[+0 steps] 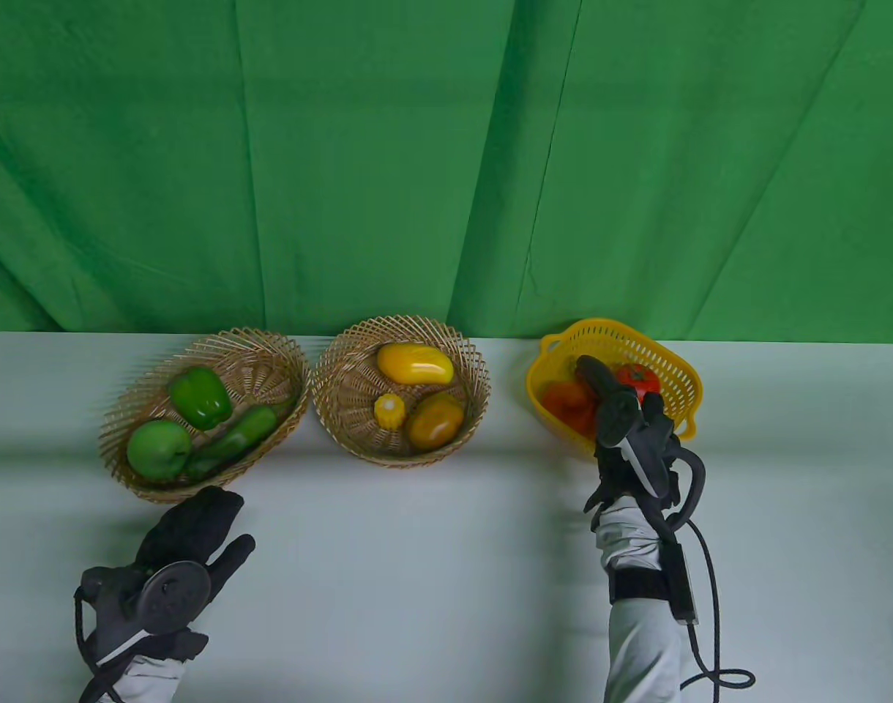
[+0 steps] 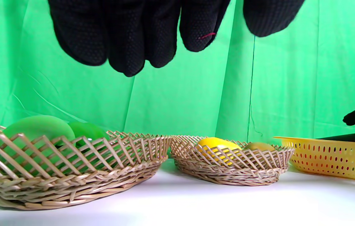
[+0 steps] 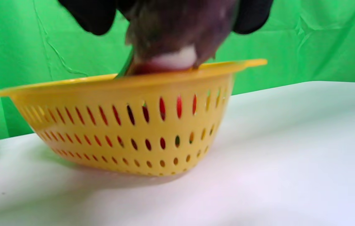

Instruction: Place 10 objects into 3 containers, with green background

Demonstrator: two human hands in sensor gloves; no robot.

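While my right hand (image 1: 632, 447) reaches over the near rim of the yellow basket (image 1: 681, 366) at the table's far right, it grips a dark purple eggplant (image 1: 596, 375) whose tip pokes out over the tomato (image 1: 639, 379) and the other red things already inside. In the right wrist view the eggplant is a blur between my fingers (image 3: 252, 15), just above the basket's rim. My left hand (image 1: 190, 534) lies well apart, low over the table (image 1: 446, 586) near its front left, fingers loosely spread and holding nothing, just in front of the left wicker basket (image 1: 267, 359). That basket holds a green pepper (image 1: 199, 397), a green apple (image 1: 159, 449) and a long green vegetable (image 1: 234, 439). The middle wicker basket (image 1: 344, 410) holds a yellow mango (image 1: 414, 364), a small piece of corn (image 1: 390, 411) and an orange-brown fruit (image 1: 435, 421). The table is pale grey-white, and a creased green cloth (image 1: 417, 161) hangs behind its far edge.
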